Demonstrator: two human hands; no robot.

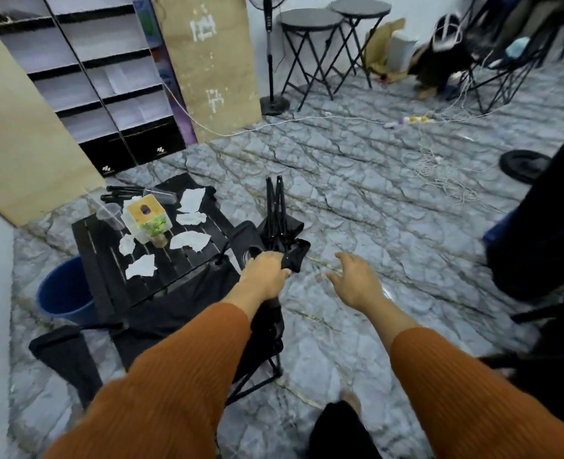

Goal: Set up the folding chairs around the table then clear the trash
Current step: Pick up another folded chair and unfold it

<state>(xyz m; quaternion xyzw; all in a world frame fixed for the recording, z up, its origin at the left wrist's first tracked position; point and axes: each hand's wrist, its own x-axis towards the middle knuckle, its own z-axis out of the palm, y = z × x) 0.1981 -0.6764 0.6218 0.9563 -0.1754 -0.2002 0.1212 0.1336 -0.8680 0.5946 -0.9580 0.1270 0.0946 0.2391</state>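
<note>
At the far left, a round blue plastic bucket (pixel 63 293) stands on the grey marbled floor (pixel 356 200). It is partly hidden behind the corner of the low black slatted surface (pixel 107 276), and what lies inside cannot be made out. On the surface stand a clear plastic cup (pixel 110 215), its contents too faint to tell, and a pale boxy plastic container (pixel 145 218) with a small green plant (pixel 156 225) at its near side. Torn white paper scraps (pixel 140 266) lie around them. Just right of the surface, the left hand (pixel 264 276) has its fingers curled round the dark cloth of a folded black fabric folding chair (pixel 279 226). The chair is a closed bundle whose long axis runs away from the person, leg tips at the far end. The right hand (pixel 356 283) hovers near it, fingers spread and holding nothing. A blurred dark mass (pixel 545 210) is cut off at the right edge.
</note>
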